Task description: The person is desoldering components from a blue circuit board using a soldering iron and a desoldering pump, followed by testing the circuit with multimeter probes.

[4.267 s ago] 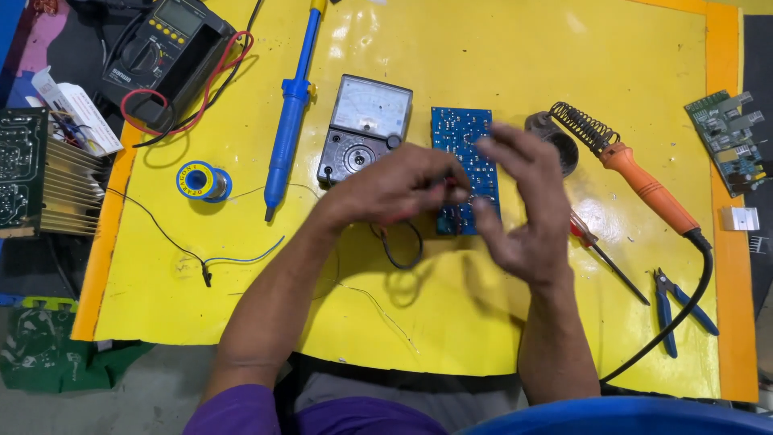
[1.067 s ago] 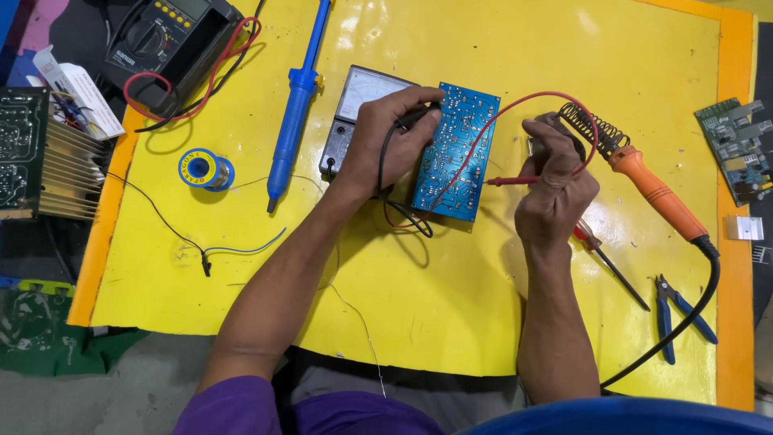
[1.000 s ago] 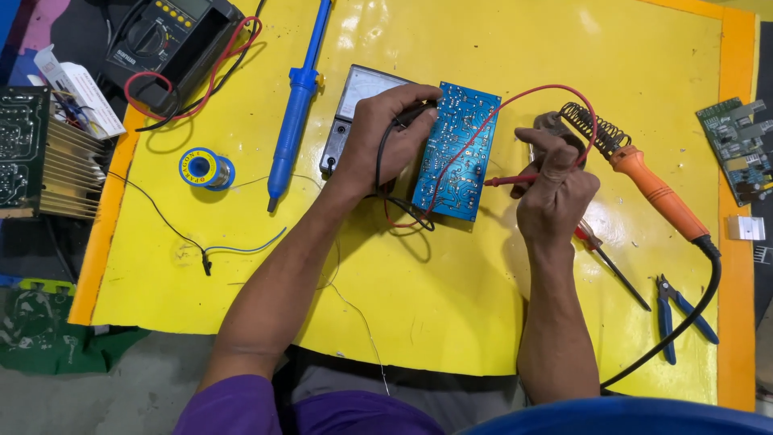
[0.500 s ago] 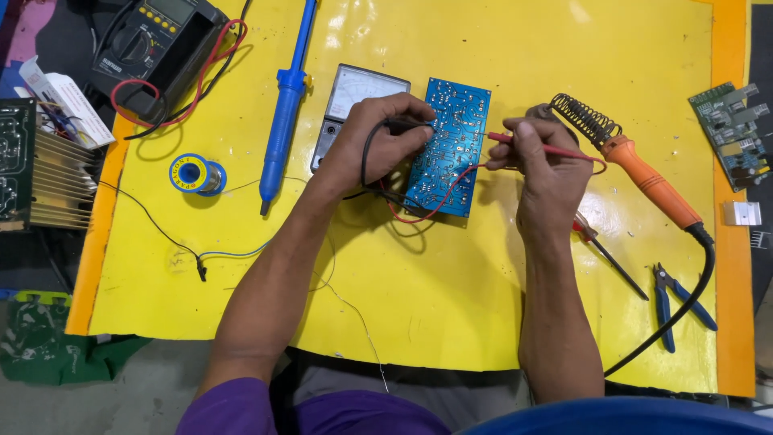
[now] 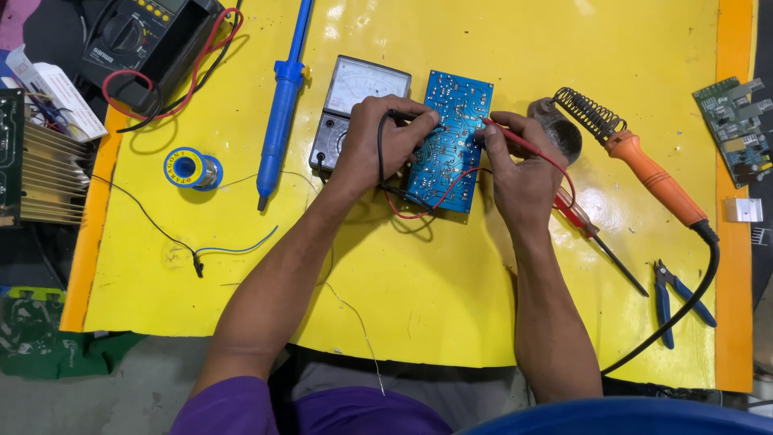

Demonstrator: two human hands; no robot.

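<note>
A blue rectangular circuit board [image 5: 448,142] is shown lying flat on the yellow table mat [image 5: 451,298], between the two hands. The left hand [image 5: 385,141] is closed about a black probe [image 5: 407,118], its tip set on the board's left part; the right hand [image 5: 523,165] is pinched on a red probe [image 5: 515,138] touching the board's upper right edge. One grey analogue meter [image 5: 350,109] is partly covered by the left fingers. One white oblong box [image 5: 56,101] is seen far left of them, beyond one solder spool with a yellow round label [image 5: 190,167]. Right of the right fingers, one orange-handled soldering iron [image 5: 644,173] is laid. Open mat is left below the wrists, to the near edge.
</note>
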